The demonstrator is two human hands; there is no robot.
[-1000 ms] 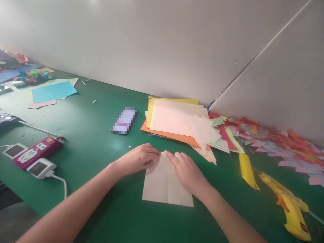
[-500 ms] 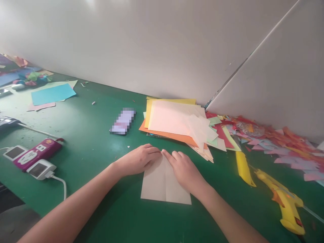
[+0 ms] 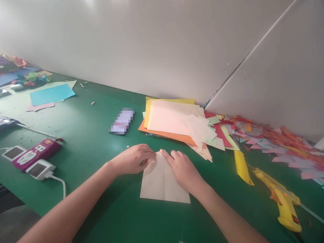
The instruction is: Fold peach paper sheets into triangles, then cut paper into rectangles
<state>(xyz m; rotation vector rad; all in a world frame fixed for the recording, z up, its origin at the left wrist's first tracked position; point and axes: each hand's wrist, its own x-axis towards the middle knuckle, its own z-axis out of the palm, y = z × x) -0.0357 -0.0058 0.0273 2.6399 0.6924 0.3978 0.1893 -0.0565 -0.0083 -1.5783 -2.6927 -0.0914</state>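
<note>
A pale cream sheet of paper (image 3: 154, 189) lies on the green table, with a crease running down its middle. At its far left corner my left hand (image 3: 136, 159) pinches the paper's edge between curled fingers and thumb. My right hand (image 3: 182, 170) covers the far right part of the sheet, its index finger pressed along the top edge and the other fingers bent. Both hands hide the paper's upper sides. The near edge of the sheet shows whole.
Behind the hands is a stack of coloured paper (image 3: 172, 116), with a phone (image 3: 123, 121) to its left. A yellow cutter (image 3: 243, 168), a yellow glue gun (image 3: 280, 199) and paper scraps (image 3: 283, 141) lie right. A purple power strip (image 3: 36, 153) with plugged-in chargers sits left.
My left hand has slid a little left along the paper's far edge, away from the right fingertips. The right hand stays on the sheet. The whole view has shifted very slightly.
</note>
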